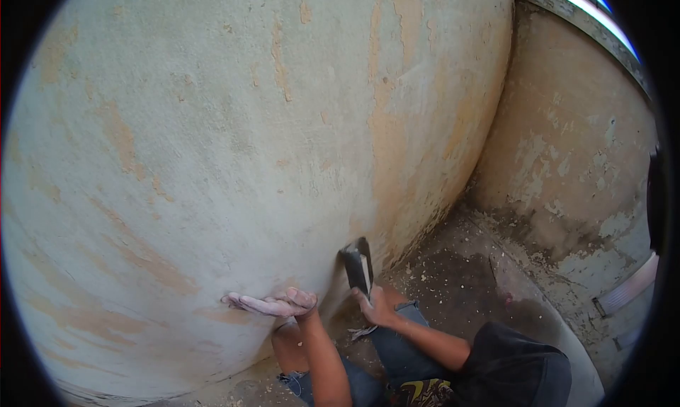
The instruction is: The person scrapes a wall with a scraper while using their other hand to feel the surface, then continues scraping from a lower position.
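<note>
Down low, a patchy plastered wall (212,124) fills 9 to 1 o'clock. The left hand (273,304) lies flat on it, fingers stretched toward 9, holding nothing. The right hand (375,309), grip closed, holds a dark block-shaped tool (356,264) against the wall near 6, long axis toward 12. Gritty floor (453,279) lies at 4. Black cloth (517,368) hides the right upper arm.

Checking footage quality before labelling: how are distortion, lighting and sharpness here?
Head view: strong fisheye bulges the wall, with black vignette at the corners; soft, even daylight, only a blown-out window strip top right; the dark tool against the wall looks slightly soft.
</note>
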Tool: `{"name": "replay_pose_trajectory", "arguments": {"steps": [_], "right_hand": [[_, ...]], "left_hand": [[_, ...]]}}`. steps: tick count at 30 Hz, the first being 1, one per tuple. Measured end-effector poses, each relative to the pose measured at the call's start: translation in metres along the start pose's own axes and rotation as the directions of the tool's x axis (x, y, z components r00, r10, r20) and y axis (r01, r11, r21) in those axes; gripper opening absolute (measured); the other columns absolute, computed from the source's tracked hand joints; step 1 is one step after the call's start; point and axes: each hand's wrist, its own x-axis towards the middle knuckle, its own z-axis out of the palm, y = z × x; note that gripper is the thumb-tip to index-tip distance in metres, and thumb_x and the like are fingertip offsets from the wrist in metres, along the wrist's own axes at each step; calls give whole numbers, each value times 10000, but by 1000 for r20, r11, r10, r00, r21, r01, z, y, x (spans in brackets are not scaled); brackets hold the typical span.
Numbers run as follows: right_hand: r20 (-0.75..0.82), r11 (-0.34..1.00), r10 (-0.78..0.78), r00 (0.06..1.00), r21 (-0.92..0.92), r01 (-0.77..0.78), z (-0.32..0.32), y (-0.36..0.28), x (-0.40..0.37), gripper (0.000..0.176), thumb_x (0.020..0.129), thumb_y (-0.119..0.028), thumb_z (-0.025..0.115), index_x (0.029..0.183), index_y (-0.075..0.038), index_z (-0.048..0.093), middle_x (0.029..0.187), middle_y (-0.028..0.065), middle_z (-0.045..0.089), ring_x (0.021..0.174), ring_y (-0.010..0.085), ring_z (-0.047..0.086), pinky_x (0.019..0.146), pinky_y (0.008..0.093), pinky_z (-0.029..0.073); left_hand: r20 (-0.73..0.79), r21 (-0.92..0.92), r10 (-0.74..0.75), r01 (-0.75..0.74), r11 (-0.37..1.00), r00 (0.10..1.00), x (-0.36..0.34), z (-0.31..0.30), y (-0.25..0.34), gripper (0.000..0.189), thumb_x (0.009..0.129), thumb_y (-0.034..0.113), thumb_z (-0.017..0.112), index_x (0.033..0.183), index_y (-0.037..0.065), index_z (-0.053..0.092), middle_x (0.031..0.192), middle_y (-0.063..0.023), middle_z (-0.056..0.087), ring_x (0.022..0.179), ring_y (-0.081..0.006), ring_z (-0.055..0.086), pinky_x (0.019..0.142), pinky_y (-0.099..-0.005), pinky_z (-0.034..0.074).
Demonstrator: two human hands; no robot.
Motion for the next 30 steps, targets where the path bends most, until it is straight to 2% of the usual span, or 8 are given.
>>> {"name": "replay_pose_trajectory", "arguments": {"steps": [2,8,14,17,19,23,27,30], "right_hand": [[-63,997,-71,995,14,72,7,11,-6,382,1027,-338,537,916,25,586,646,176,544,580,290,497,590,408,450],[170,994,112,979,-19,-111,-14,-62,43,315,1002,-277,571,1027,37,592,748,233,604,687,389,615,645,450,474],[-36,996,-60,998,70,63,7,8,-12,352,999,-315,585,956,34,575,720,235,575,643,373,538,642,448,468],[188,978,204,961,-85,-191,-19,-37,29,369,1004,-336,569,957,30,581,722,227,585,659,384,542,648,442,466],[159,1000,-26,987,-6,28,-28,-64,54,390,1008,-361,559,954,25,584,693,189,570,628,341,554,617,425,460],[97,970,202,975,118,-213,-17,-26,6,396,1032,-359,527,916,19,563,642,116,505,577,189,475,558,384,430],[126,952,251,960,149,-268,-27,-53,16,410,1034,-375,519,923,17,556,626,89,506,585,181,476,561,361,429],[139,995,27,990,89,-39,-40,-74,60,413,1028,-392,522,971,16,555,617,88,505,607,196,549,574,338,442]], "left_hand": [[-24,-24,9,-10,1000,1000,0,1,-1,795,952,401,395,1536,-84,158,1603,-268,193,1494,-452,156,1207,-587,76],[48,10,7,-7,1000,999,-2,-7,-2,796,934,375,408,1536,-84,161,1605,-270,186,1496,-459,141,1206,-595,59],[-37,-49,10,-11,999,999,3,8,-2,796,937,376,407,1537,-84,157,1608,-262,184,1496,-462,128,1204,-604,62],[52,-24,5,-4,1000,999,-3,-10,-1,794,938,377,403,1537,-83,157,1609,-261,179,1496,-467,120,1202,-605,70],[36,-3,22,-22,1000,999,-1,-5,-2,793,940,376,399,1540,-80,150,1609,-262,178,1496,-465,121,1202,-603,69],[-4,-32,10,-11,999,1000,1,-1,2,791,936,361,397,1536,-89,146,1608,-269,175,1500,-457,122,1208,-588,66],[8,-30,2,-2,1000,1000,2,-3,4,783,938,352,402,1531,-96,156,1603,-280,182,1501,-452,123,1213,-575,60],[26,-17,18,-18,1000,999,0,-6,0,776,945,354,406,1529,-97,166,1600,-277,194,1497,-460,133,1212,-576,62]]}}
